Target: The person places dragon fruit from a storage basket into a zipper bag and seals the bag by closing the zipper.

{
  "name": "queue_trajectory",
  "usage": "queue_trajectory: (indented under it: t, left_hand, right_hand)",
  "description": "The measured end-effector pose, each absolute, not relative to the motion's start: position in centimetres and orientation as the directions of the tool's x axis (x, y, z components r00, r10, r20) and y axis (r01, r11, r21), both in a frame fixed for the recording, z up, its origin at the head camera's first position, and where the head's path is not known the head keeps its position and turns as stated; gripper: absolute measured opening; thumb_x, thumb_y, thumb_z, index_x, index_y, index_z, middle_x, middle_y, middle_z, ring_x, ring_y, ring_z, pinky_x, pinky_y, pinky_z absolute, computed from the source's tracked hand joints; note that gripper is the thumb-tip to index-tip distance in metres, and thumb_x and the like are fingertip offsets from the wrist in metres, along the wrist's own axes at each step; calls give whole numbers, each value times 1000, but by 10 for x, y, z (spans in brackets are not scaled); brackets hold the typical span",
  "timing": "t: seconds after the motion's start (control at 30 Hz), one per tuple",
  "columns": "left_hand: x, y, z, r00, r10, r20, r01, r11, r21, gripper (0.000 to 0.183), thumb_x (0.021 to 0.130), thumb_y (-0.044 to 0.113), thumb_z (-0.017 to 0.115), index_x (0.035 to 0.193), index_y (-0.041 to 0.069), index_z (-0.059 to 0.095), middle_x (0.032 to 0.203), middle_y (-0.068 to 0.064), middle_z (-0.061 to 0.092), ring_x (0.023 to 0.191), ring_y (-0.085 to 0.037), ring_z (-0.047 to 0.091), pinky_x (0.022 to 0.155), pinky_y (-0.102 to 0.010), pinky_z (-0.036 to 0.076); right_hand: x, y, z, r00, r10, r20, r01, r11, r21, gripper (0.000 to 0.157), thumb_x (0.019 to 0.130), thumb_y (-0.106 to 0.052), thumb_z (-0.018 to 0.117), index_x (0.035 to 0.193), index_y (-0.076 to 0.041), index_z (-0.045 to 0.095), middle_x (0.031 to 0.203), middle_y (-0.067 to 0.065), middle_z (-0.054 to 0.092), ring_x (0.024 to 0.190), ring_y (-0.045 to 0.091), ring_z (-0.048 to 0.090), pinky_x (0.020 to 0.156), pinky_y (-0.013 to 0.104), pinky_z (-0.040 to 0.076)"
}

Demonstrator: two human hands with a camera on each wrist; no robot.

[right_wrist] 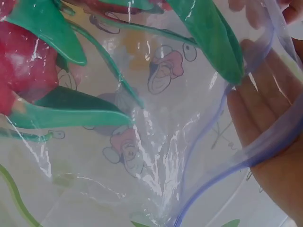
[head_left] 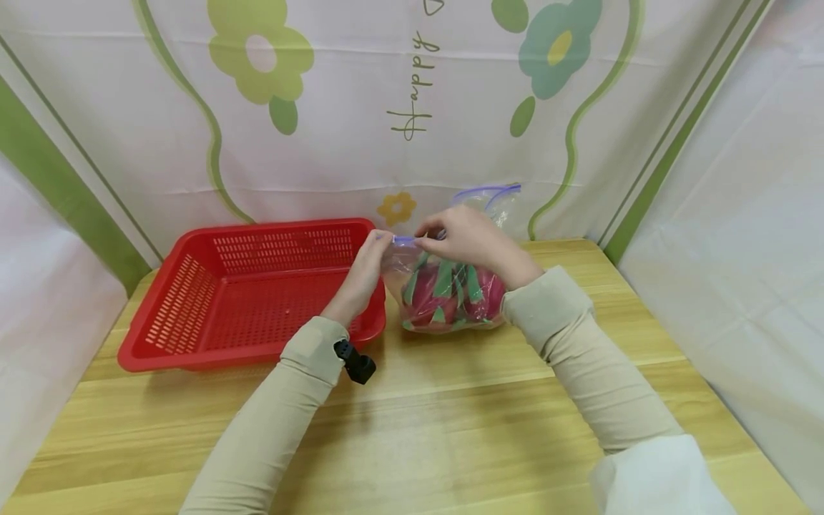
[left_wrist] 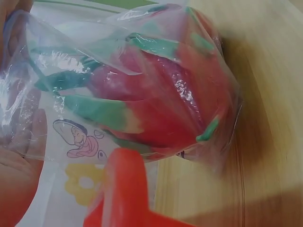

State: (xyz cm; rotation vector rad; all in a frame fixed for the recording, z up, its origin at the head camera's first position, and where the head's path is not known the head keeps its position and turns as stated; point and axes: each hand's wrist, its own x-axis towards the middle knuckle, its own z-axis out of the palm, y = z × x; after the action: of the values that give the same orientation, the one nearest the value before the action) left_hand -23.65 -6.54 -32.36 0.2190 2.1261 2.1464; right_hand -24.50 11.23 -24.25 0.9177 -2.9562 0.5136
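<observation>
I see the left hand extended forward, pinching the left end of the purple zip strip on a clear plastic bag. The right hand, angled inward, pinches that strip farther along. The bag, holding pink-red, green-scaled dragon fruits, sits on the light wooden table beside the red perforated plastic basket.

Head view high, facing forward-down; wrist views close, sharing bag.

On the worktop, right of the basket, is a bag with dragon fruits inside; behind the basket, cloth.
</observation>
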Motion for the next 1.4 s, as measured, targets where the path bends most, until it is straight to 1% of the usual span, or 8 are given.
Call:
queue_trajectory:
  t: [0.13, 0.37, 0.5, 0.6, 0.8, 1.03, 1.23, 1.4]
  left_hand:
    - [-236, -64, -325, -974, 221, 48, 43, -28, 999, 21, 104, 28, 36, 113, 10, 44, 112, -9, 55, 109, -23, 57, 103, -40, 42]
    - [-236, -61, -325, -981, 177, 84, 78, -43, 996, 32, 98, 25, 53, 123, 6, 57, 105, 1, 58, 95, -12, 61, 87, -26, 55]
    - [-235, -59, -323, -992, 85, 89, 85, -45, 995, 31, 91, 25, 64, 117, 9, 66, 98, 3, 64, 88, -10, 62, 82, -21, 55]
    - [-233, -56, -322, -994, 40, 103, 101, -46, 994, 29, 88, 22, 68, 113, 7, 68, 92, 1, 68, 82, -7, 64, 79, -20, 55]
    - [-232, -53, -320, -985, 68, 156, 152, -61, 986, 28, 92, 16, 62, 113, 0, 67, 106, -14, 71, 77, 0, 67, 80, -21, 56]
    - [-231, -48, -318, -974, 84, 209, 208, -25, 978, 24, 93, 13, 59, 109, -3, 65, 104, -19, 70, 74, 2, 65, 76, -19, 56]
    - [-229, -47, -318, -962, 61, 265, 269, 57, 962, 22, 94, 16, 59, 106, -2, 64, 104, -21, 69, 75, 0, 63, 78, -20, 56]
    - [-230, -50, -322, -964, -5, 267, 267, 4, 964, 19, 95, 11, 56, 103, -5, 62, 100, -23, 67, 72, 1, 61, 72, -15, 54]
  right_hand:
    - [-247, 115, -244, -822, -563, 86, -559, 769, -310, 25, 93, -22, 58, 111, -12, 72, 91, 5, 73, 64, 15, 56, 61, 27, 45]
    - [-248, 116, -244, -808, -586, 52, -567, 752, -337, 32, 88, -11, 54, 117, -10, 68, 89, 8, 71, 55, 13, 46, 53, 24, 39]
    - [-247, 114, -246, -797, -603, 42, -580, 743, -334, 30, 94, -24, 58, 119, -11, 67, 71, 5, 64, 55, 13, 47, 55, 25, 40]
    - [-247, 113, -247, -788, -613, 49, -594, 737, -324, 33, 95, -32, 58, 118, -12, 67, 71, 5, 64, 58, 15, 49, 59, 27, 42]
    - [-249, 113, -248, -795, -601, 83, -591, 736, -329, 27, 96, -29, 57, 108, -9, 71, 94, 7, 72, 70, 17, 56, 69, 32, 48]
    - [-248, 114, -248, -789, -607, 98, -600, 725, -338, 22, 97, -24, 55, 97, -7, 69, 84, 7, 69, 65, 16, 52, 64, 29, 44]
    - [-243, 116, -246, -783, -620, 47, -591, 718, -368, 23, 99, -25, 51, 93, -6, 62, 73, 4, 57, 61, 15, 44, 60, 27, 37]
    - [-241, 124, -246, -770, -638, -8, -564, 686, -460, 21, 99, -24, 50, 90, -6, 57, 79, 5, 54, 69, 17, 45, 65, 29, 38]
